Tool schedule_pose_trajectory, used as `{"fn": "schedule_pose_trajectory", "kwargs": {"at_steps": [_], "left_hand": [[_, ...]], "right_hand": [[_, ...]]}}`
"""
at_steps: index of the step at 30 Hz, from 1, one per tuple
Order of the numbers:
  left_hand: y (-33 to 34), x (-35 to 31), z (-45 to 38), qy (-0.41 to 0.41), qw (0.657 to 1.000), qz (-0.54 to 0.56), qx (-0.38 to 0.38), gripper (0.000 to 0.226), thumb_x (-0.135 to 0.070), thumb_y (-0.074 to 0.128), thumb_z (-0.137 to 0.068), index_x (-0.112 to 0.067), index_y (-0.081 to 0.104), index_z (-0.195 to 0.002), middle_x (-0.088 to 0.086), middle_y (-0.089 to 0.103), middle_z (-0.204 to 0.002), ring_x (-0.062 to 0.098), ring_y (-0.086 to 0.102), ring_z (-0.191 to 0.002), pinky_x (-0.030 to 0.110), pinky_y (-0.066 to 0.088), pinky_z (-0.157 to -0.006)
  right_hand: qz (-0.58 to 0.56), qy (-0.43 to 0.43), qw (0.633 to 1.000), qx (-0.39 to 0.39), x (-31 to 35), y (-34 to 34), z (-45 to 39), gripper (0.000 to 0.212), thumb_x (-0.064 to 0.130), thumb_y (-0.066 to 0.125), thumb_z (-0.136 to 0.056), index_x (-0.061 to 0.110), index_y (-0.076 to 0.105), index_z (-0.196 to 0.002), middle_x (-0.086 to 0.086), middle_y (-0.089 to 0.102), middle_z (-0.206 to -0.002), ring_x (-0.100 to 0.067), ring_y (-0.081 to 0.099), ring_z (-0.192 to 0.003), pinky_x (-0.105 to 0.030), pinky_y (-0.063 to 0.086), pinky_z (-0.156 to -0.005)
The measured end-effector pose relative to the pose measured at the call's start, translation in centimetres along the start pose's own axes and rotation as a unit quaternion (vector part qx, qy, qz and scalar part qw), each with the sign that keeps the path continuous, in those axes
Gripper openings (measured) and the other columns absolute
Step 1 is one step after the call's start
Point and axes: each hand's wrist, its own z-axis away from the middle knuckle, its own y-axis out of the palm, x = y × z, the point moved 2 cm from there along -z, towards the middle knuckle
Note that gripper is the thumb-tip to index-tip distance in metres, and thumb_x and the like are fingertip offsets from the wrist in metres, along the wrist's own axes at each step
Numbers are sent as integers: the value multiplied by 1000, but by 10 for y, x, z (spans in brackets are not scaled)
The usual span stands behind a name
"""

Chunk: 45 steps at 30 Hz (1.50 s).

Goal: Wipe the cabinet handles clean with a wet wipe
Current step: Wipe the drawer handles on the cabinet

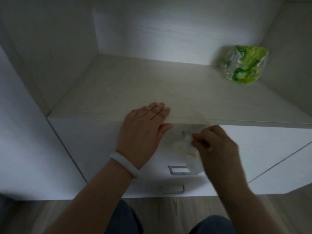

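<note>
Nearest to the person, below the cabinet shelf (152,92), two metal handles (179,170) sit on the white drawer fronts, one under the other. Above them, just under the shelf edge, the right hand (217,146) has its fingers curled and pinches a crumpled wet wipe (182,145) against the top drawer front, where a third handle is mostly hidden. The left hand (143,132), wearing a white bracelet (124,164), lies flat with straight fingers on the shelf's front edge. Far back on the shelf, at its right, lies a green wipe packet (244,65).
</note>
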Motion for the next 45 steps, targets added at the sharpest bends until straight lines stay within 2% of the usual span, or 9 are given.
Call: {"fn": "schedule_pose_trajectory", "kwargs": {"at_steps": [3,7,11,14,18,24,32,35,45], "left_hand": [[0,1,0,5,1000,1,4,46,-44,38,-98,-19,62,-127,0,59,-134,16,54,-125,32,34,-102],[0,0,0,4,1000,-6,4,46,-44,38,-97,-19,62,-127,0,60,-133,17,55,-125,31,32,-102],[-1,0,-1,2,1000,-6,1,45,-43,39,-96,-19,63,-126,0,61,-132,17,56,-124,31,31,-101],[-1,-1,0,1,1000,-4,3,45,-44,39,-96,-19,63,-126,0,61,-132,17,56,-124,32,33,-101],[-1,0,0,4,1000,-2,7,44,-43,41,-97,-19,62,-126,0,60,-133,17,55,-125,31,33,-101],[-1,1,0,6,1000,-2,7,44,-44,39,-98,-20,61,-128,-1,59,-135,15,54,-126,31,34,-102],[-1,0,1,-2,1000,-4,6,44,-44,41,-97,-20,61,-128,-1,60,-134,16,55,-125,30,32,-103],[-1,0,1,-1,1000,2,5,44,-44,40,-97,-20,62,-127,-1,60,-133,16,55,-125,31,34,-102],[-3,0,0,-2,1000,-3,11,45,-44,38,-97,-21,62,-127,-1,60,-133,17,56,-124,30,32,-100]], "right_hand": [[-9,-12,1000,2,9,11,4,12,2,73,-78,11,66,-74,6,52,-82,0,40,-69,-1,38,-72],[-5,-13,1000,1,-15,-15,5,9,0,74,-75,8,71,-78,-1,63,-80,-11,58,-68,-19,52,-67],[24,14,1000,-9,-18,-20,2,13,-5,70,-78,7,72,-81,-4,65,-81,-16,59,-71,-19,49,-71],[6,37,999,9,-1,-5,5,14,8,64,-87,10,70,-100,-2,63,-97,-16,59,-87,-29,53,-79],[-14,79,997,19,22,17,6,30,34,69,-82,17,62,-106,7,49,-103,-9,41,-95,-21,34,-76],[-19,53,998,-39,17,22,3,10,14,74,-79,12,65,-76,2,56,-83,-14,51,-79,-24,42,-64],[-22,24,999,-20,-18,-18,3,14,5,80,-71,10,77,-84,1,68,-80,-7,59,-68,-6,45,-75],[-7,20,1000,-5,5,1,-1,9,5,78,-74,9,76,-81,-1,66,-80,-13,59,-67,-21,47,-70],[11,2,1000,-22,-42,-30,3,20,-5,79,-68,7,77,-84,-7,72,-84,-21,67,-74,-21,49,-77]]}}
